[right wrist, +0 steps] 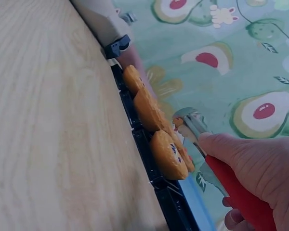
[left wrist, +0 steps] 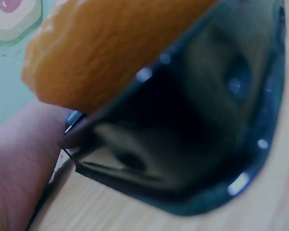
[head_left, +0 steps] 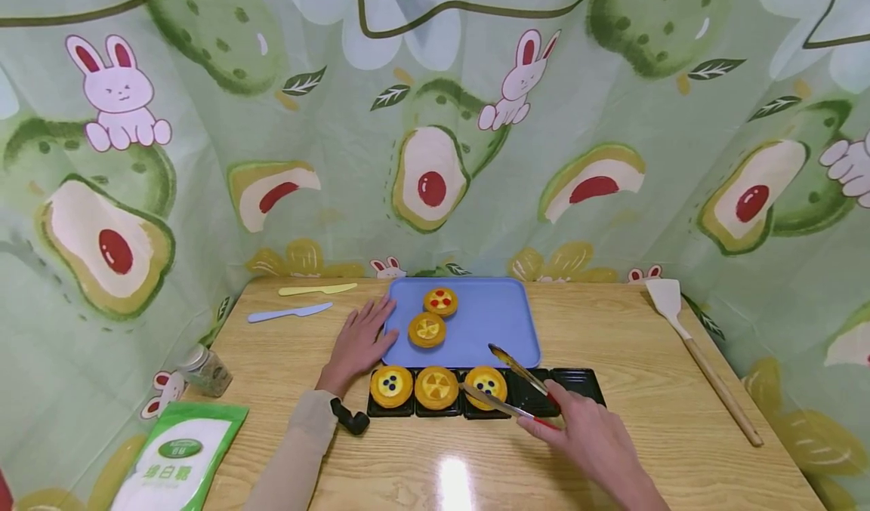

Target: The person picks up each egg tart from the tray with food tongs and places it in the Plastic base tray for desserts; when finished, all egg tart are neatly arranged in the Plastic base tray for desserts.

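Gripping a pair of metal tongs (head_left: pixel 511 385) by their red-tipped handle end, the right hand (head_left: pixel 590 439) has its fingers curled round them above the table (head_left: pixel 652 420). The tongs stand parted, one arm reaching over the near edge of the blue tray (head_left: pixel 506 322) and the other lying beside the right-most tart (head_left: pixel 485 383) in the black tray (head_left: pixel 578 384). In the right wrist view the same tongs (right wrist: pixel 195 127) sit just above the row of tarts, with the right hand (right wrist: pixel 260 168) wrapped round the red grip.

The black tray holds three tarts side by side at its left end: one with dark berries (head_left: pixel 390 386), one with a yellow fruit slice (head_left: pixel 436 387), and the one by the tongs. Its right-hand compartments are bare. Just behind it, touching or nearly so, lies the blue tray with two more tarts on it, a yellow-topped one (head_left: pixel 427 330) and a red-dotted one (head_left: pixel 440 301) farther back.

The left hand (head_left: pixel 359 343) lies flat with straight, spread fingers on the table, its fingertips against the left edge of the blue tray; it holds nothing. The left wrist view shows only a blurred orange tart (left wrist: pixel 106 48) and the dark tray wall (left wrist: pixel 192 144) up close.

Farther out, a yellow knife (head_left: pixel 316 290) and a blue knife (head_left: pixel 288 313) lie at the back left, a small jar (head_left: pixel 206 370) and a green-and-white bag (head_left: pixel 180 458) at the near left, and a wooden-handled spatula (head_left: pixel 700 356) along the right side.
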`<state>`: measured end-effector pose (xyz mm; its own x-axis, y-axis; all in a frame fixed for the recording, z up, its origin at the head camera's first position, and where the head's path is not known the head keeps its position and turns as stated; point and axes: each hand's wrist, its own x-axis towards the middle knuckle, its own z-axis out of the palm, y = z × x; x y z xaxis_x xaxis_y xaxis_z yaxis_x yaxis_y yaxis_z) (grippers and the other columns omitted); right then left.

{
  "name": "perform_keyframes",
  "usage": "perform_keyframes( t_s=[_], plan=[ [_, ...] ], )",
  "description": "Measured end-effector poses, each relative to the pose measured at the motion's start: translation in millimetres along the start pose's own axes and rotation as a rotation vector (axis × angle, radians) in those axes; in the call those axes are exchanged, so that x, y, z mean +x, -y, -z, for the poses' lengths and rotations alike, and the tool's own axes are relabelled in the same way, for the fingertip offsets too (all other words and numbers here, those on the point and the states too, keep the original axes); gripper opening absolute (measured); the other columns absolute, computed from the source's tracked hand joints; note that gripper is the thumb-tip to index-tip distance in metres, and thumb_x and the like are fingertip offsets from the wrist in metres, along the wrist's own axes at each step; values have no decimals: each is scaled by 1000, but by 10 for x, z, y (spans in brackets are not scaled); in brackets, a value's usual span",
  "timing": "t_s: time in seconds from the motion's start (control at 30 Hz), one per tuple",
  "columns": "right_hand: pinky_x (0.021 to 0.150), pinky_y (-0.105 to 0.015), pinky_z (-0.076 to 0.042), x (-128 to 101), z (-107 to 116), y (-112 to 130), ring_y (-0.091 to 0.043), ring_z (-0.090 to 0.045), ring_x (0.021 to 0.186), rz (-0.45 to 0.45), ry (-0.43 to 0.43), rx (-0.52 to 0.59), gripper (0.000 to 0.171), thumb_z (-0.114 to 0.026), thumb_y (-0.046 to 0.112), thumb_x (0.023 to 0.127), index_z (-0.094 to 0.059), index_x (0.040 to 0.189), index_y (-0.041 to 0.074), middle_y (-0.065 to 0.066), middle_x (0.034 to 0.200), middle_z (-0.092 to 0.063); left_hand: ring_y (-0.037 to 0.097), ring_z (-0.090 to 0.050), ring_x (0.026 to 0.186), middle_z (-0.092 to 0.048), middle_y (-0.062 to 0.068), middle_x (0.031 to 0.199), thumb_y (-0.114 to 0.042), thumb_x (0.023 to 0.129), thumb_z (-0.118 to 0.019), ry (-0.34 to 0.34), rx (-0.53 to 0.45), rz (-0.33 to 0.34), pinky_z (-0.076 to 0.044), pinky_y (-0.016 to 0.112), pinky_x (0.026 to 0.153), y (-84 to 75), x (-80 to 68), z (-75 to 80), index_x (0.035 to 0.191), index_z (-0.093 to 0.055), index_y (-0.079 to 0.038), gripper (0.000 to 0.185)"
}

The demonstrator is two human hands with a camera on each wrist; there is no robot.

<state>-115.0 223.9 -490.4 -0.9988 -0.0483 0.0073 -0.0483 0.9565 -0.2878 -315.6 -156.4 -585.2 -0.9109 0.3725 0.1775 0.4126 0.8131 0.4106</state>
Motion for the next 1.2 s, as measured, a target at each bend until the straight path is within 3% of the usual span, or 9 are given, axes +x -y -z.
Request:
perform_keyframes(
  t_s=[0.27,0.63,0.87,1.2],
  plan=[
    [50,-39,-48,109,74,14,-20,-64,77,17,-23,14,90,-66,80,84,-65,141,10,-14,105,-75,32,-17,161,-22,-2,173,-53,108,-44,5,26,1,-12,59,127,32,16,-27,167,-29,-24,68],
    [44,-32,-37,272,98,94,-14,-49,58,31,-37,34,88,-66,79,84,-65,142,13,-8,83,-70,38,-21,159,-27,3,172,-53,107,-44,-39,1,-35,-15,64,125,67,10,-60,166,-33,-21,68],
    [40,-32,-35,407,56,182,-13,-44,49,94,-59,27,82,-67,76,85,-66,139,15,-10,93,-74,37,-20,159,-26,3,173,-52,107,-44,-26,2,-23,-14,62,125,62,3,-38,166,-33,-20,68],
    [38,-29,-29,588,-40,285,-12,-39,43,172,-71,9,81,-66,77,85,-68,138,15,3,61,-55,33,-18,160,-23,-1,173,-51,108,-45,-5,6,-6,-13,59,127,17,-6,12,167,-31,-22,67]
  ],
)
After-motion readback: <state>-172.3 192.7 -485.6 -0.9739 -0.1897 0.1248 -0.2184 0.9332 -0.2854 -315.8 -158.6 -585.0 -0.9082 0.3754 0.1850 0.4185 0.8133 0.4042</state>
